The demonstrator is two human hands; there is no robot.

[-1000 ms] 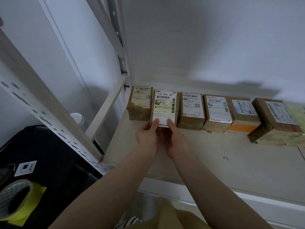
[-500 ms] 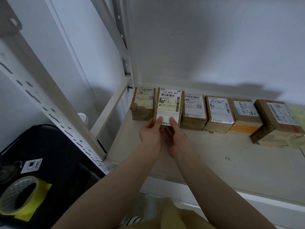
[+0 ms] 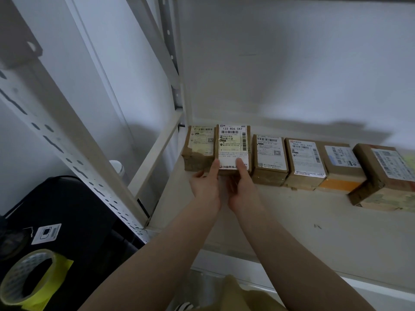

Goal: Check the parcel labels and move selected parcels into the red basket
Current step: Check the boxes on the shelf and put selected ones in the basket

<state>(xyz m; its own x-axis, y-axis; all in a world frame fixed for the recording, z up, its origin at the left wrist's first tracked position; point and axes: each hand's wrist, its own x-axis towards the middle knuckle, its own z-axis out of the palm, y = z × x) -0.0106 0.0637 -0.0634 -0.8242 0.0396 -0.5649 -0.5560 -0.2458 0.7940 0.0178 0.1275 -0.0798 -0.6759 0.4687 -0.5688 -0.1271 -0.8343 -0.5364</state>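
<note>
Since the earlier frame the held parcel has tipped a little further up, so its white label faces the camera more squarely, and both hands have risen slightly with it. The left hand grips the parcel's lower left corner, thumb on the label's bottom edge; the right hand grips the lower right corner the same way (the remaining fingers of both are hidden behind or under the box, so how they lie cannot be told). The label's top line reads "133 R06 0A7"; the smaller print below is too fine to make out.

The parcel sits second from the left in a row of brown boxes on the shelf, its near edge lifted in the hands; whether its far edge rests on the board cannot be seen. Just beside it on the left is a torn box, partly covered by the held parcel. To the right stand a third box, a fourth box and a box with an orange band, each touching its neighbour, their labels blurred. The end box is turned askew and cut off by the right edge.

Lower left, beyond the rack's perforated upright, a tape roll lies on something black, partly out of frame. The red basket is not visible.
</note>
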